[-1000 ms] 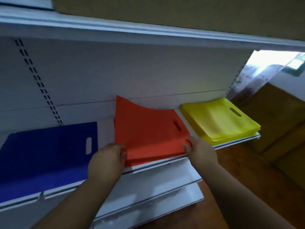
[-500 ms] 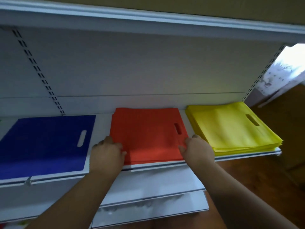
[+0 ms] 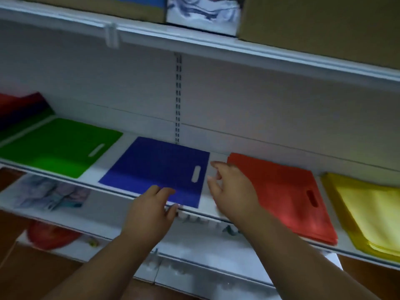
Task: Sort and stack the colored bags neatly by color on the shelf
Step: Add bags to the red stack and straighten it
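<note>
Both hands have left the orange stack and shifted leftward since the earlier frames; the green stack and a mixed pile have come into sight on the left.

Left hand [image 3: 151, 211]: at the shelf's front lip, fingers loosely bent over the near edge of the blue bag stack [image 3: 158, 169], grasping nothing. Contact with the bag uncertain because of blur.

Right hand [image 3: 231, 189]: above the bare strip between blue and orange stacks, fingers spread and relaxed, released, holding nothing.

Blue bag stack: flat on the white shelf [image 3: 218, 156], die-cut handle slot toward its right edge.

Orange bag stack [image 3: 281, 195]: flat, just right of the right hand, handle slot at right.

Yellow bag stack [image 3: 368, 211]: thicker, beside the orange one at far right, apart from it.

Green bag stack [image 3: 54, 146]: flat, left of the blue one, with a gap between.

Mixed pile [image 3: 19, 109]: red, dark and green bags overlapping at far left, unsorted.

Upper shelf [image 3: 194, 42]: carries cardboard boxes [image 3: 313, 22].

Lower shelf [image 3: 104, 215]: printed packet [image 3: 52, 193] lying flat; red object [image 3: 52, 237] below it, unclear.
</note>
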`<state>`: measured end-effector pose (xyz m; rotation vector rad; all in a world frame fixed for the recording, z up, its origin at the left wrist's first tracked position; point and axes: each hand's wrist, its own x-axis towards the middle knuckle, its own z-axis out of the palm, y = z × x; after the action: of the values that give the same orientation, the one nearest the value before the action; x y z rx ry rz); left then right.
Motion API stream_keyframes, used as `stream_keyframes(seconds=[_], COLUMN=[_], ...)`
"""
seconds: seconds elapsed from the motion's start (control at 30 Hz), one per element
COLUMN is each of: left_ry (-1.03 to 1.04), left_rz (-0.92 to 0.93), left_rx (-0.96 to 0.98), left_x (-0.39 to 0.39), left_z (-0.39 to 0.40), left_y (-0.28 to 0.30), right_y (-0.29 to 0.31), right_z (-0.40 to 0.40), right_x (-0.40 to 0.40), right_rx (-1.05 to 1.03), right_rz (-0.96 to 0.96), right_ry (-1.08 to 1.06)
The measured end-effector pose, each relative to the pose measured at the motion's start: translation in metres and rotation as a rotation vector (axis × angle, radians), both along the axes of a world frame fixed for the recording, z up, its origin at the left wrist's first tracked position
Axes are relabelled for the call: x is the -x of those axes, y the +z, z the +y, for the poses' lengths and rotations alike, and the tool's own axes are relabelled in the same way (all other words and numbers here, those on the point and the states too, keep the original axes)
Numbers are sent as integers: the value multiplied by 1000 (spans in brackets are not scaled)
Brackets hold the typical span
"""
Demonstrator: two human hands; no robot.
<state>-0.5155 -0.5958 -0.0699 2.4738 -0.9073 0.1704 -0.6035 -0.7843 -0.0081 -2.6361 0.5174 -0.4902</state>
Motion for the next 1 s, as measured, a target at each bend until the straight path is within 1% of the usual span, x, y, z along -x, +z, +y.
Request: stream_keyframes(seconds=[0.07, 0.2, 0.3, 0.47, 0.67, 0.77, 0.9, 1.0], left_ry=[103, 292, 420, 611, 717, 762, 856, 862], left_rz=[35, 63, 39, 35, 83, 98, 142, 177], left_rx=[31, 8, 3, 19, 76, 86, 99, 127], left_x=[-15, -53, -76, -92, -148, -189, -247, -286], left_z=[57, 179, 264, 375, 423, 444, 471, 484], left_y=[4, 10, 16, 18, 1, -1, 3, 13], right_y=[1, 3, 2, 6, 5, 0, -5, -2], right_z=[49, 158, 237, 338, 389, 408, 441, 457], right_x=[-33, -101, -150, -215, -295, -353, -438, -490], right_rx=[-27, -105, -108, -117, -91, -149, -267, -259], right_rz=[-43, -35, -92, -95, -58, -28, 96, 220], right_ry=[85, 235, 360, 489, 542, 539, 600, 622])
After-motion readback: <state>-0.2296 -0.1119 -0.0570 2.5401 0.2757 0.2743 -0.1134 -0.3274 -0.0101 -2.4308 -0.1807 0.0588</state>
